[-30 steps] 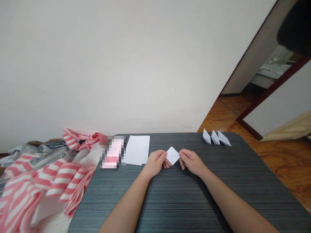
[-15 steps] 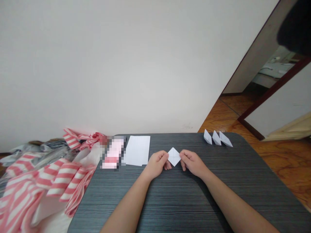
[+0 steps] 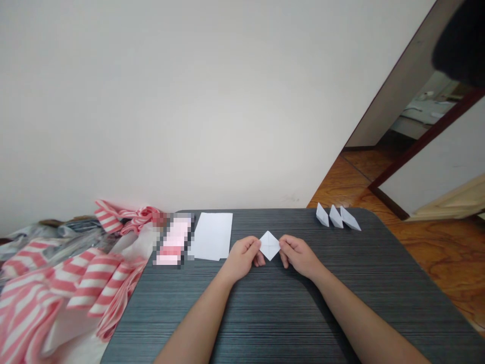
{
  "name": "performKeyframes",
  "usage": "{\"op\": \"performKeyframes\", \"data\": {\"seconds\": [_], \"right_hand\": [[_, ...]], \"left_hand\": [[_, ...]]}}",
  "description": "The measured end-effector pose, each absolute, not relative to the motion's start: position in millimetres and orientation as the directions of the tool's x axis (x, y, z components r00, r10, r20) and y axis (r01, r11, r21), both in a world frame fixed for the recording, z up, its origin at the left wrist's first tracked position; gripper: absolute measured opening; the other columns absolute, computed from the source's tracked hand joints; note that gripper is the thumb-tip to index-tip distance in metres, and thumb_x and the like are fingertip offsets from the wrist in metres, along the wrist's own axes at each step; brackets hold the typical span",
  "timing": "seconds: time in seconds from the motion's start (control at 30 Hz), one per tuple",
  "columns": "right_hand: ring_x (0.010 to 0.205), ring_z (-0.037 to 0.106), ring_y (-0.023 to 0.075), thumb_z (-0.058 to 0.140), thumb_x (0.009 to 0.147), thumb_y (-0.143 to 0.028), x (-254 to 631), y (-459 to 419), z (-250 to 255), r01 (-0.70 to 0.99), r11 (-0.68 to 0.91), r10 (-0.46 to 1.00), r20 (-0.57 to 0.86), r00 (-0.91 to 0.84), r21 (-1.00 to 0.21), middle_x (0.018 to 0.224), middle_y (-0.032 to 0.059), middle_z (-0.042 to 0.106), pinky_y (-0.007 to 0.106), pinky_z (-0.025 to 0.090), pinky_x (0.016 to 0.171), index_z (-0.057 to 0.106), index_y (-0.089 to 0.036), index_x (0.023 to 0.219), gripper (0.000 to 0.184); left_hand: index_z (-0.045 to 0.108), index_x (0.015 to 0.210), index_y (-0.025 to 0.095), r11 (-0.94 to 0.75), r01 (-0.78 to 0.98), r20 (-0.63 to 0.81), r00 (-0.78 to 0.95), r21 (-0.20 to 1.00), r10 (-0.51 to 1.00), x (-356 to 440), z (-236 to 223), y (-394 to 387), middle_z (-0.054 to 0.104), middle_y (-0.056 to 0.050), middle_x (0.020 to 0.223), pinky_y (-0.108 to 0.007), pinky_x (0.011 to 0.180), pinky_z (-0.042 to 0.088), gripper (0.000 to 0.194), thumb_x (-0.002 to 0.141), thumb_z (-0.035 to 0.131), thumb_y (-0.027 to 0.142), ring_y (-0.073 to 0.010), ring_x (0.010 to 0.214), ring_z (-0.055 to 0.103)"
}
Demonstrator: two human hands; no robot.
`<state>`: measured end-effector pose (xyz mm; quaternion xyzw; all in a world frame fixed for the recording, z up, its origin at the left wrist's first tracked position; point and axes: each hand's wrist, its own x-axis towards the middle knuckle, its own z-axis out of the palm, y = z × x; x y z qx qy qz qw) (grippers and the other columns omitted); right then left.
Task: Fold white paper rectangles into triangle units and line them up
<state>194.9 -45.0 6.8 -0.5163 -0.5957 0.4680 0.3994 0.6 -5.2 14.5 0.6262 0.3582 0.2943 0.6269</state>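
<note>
A small white folded paper (image 3: 270,246), diamond-shaped with crossing crease lines, is held above the dark table between both hands. My left hand (image 3: 245,256) pinches its left corner between thumb and fingers. On the opposite corner, my right hand (image 3: 298,255) has the same kind of closed pinch. Several fingers of each hand curl underneath and are partly hidden. Toward the back right of the table stand three folded paper boats: one on the left (image 3: 322,215), one in the middle (image 3: 335,217) and one on the right (image 3: 350,219).
White paper sheets (image 3: 212,236) lie stacked at the table's back left, beside a pixelated pink-and-white object (image 3: 175,240). Red-and-white striped cloth (image 3: 94,278) is heaped left of the table (image 3: 261,323). A white wall (image 3: 227,101) rises behind; wooden floor (image 3: 435,253) shows at right.
Both hands keep their pinch on the folded paper, which looks the same. The whole view has shifted slightly, moving things a little to the left.
</note>
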Motion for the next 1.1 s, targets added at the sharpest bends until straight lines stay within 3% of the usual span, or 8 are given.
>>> {"op": "performKeyframes", "data": {"seconds": [0.23, 0.4, 0.53, 0.6, 0.67, 0.83, 0.93, 1.1], "right_hand": [[0.039, 0.046, 0.0083, 0.037, 0.090, -0.041, 194.4, -45.0, 1.7, 0.151, 0.004, 0.992, -0.015, -0.127, -0.988, 0.052, -0.0040, 0.052, 0.021, 0.036, 0.043, 0.051, -0.018, 0.079, 0.029], [0.047, 0.052, 0.0072, 0.040, 0.089, -0.032, 193.3, -46.1, 1.3, 0.085, 0.079, 0.991, 0.070, -0.110, -0.993, 0.102, 0.0075, 0.060, 0.021, 0.037, 0.041, 0.041, -0.023, 0.126, 0.037], [0.072, 0.059, 0.0126, 0.044, 0.086, -0.022, 192.8, -45.8, 7.3, 0.167, 0.237, 0.960, 0.204, -0.194, -0.957, 0.125, 0.0091, 0.047, 0.026, 0.047, 0.057, 0.052, -0.027, 0.119, 0.034], [0.100, 0.055, 0.0197, 0.048, 0.083, -0.018, 193.0, -45.3, 11.1, 0.216, 0.327, 0.934, 0.280, -0.222, -0.920, 0.124, 0.0080, 0.048, 0.033, 0.047, 0.077, 0.060, -0.026, 0.107, 0.028], [0.108, 0.050, 0.0217, 0.049, 0.083, -0.016, 193.3, -44.9, 14.3, 0.244, 0.351, 0.929, 0.304, -0.212, -0.904, 0.125, 0.0079, 0.049, 0.037, 0.044, 0.084, 0.062, -0.025, 0.100, 0.023], [0.108, 0.050, 0.0218, 0.049, 0.085, -0.021, 191.4, -45.2, 19.8, 0.282, 0.341, 0.937, 0.301, -0.176, -0.897, 0.125, 0.0081, 0.048, 0.039, 0.042, 0.088, 0.060, -0.023, 0.088, 0.012], [0.107, 0.051, 0.0210, 0.045, 0.088, -0.024, 190.2, -45.2, 20.8, 0.298, 0.346, 0.937, 0.312, -0.157, -0.889, 0.114, 0.0079, 0.056, 0.038, 0.039, 0.092, 0.059, -0.022, 0.086, 0.014], [0.080, 0.055, 0.0176, 0.039, 0.091, -0.028, 193.1, -43.9, 17.0, 0.389, 0.309, 0.951, 0.276, -0.140, -0.868, 0.085, 0.0054, 0.059, 0.032, 0.044, 0.075, 0.061, -0.022, 0.102, 0.025]], "left_hand": [[0.051, 0.076, 0.014, 0.052, 0.067, -0.080, 0.552, 0.996, 0.830, 1.5, 11.4, -4.8, 0.061, -0.003, 0.057, -0.022, 0.050, 0.040, 0.036, 0.087, 0.037, 0.045, -0.0103, 0.048, 0.052], [0.051, 0.077, 0.014, 0.060, 0.074, -0.091, 0.536, 0.995, 0.839, 1.6, 10.3, -4.1, 0.060, -0.002, 0.056, -0.022, 0.049, 0.039, 0.037, 0.088, 0.035, 0.046, -0.0108, 0.048, 0.052], [0.052, 0.074, 0.014, 0.011, 0.118, -0.076, 0.564, 0.993, 0.822, 1.7, 15.3, -5.4, 0.060, -0.002, 0.056, -0.022, 0.051, 0.040, 0.038, 0.088, 0.035, 0.045, -0.0114, 0.050, 0.052], [0.054, 0.073, 0.015, -0.036, 0.146, -0.057, 0.587, 0.989, 0.808, 1.8, 19.1, -6.6, 0.061, -0.002, 0.056, -0.023, 0.053, 0.041, 0.038, 0.088, 0.035, 0.044, -0.0117, 0.051, 0.053], [0.055, 0.071, 0.015, -0.090, 0.178, -0.036, 0.602, 0.980, 0.797, 1.9, 22.9, -7.9, 0.061, -0.002, 0.057, -0.023, 0.056, 0.041, 0.038, 0.089, 0.035, 0.042, -0.0118, 0.053, 0.053], [0.058, 0.069, 0.015, -0.193, 0.265, -0.012, 0.616, 0.945, 0.787, 1.7, 29.0, -10.7, 0.062, -0.002, 0.060, -0.023, 0.057, 0.039, 0.038, 0.087, 0.038, 0.041, -0.0118, 0.055, 0.053], [0.060, 0.074, 0.015, -0.199, 0.269, -0.012, 0.622, 0.942, 0.783, 2.3, 28.7, -11.5, 0.062, -0.003, 0.062, -0.022, 0.057, 0.040, 0.035, 0.086, 0.041, 0.041, -0.0121, 0.056, 0.053], [0.060, 0.084, 0.013, -0.077, 0.154, -0.033, 0.605, 0.985, 0.795, 4.0, 21.8, -9.2, 0.063, -0.006, 0.071, -0.023, 0.055, 0.042, 0.040, 0.088, 0.035, 0.044, -0.0116, 0.057, 0.054]]}}
